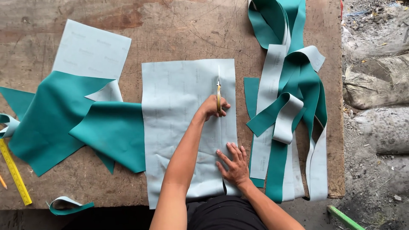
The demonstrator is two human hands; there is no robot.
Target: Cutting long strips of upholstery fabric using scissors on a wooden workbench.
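Observation:
A pale grey-blue sheet [179, 119] lies face down in the middle of the wooden table [170, 30]. My left hand [211, 106] is shut on a pair of scissors [218, 87] with yellowish handles; the blades point away from me into the sheet near its right edge. A cut line runs from the scissors back towards me. My right hand [233, 164] lies flat with fingers spread on the sheet's near right part, beside that cut.
Teal pieces [55, 115] with grey backing overlap the sheet's left side. Long teal and grey strips [289, 106] are piled at the right. A yellow ruler [15, 172] and a curled scrap [68, 205] lie at the near left. Beyond the table's right edge is rubble-strewn ground [375, 85].

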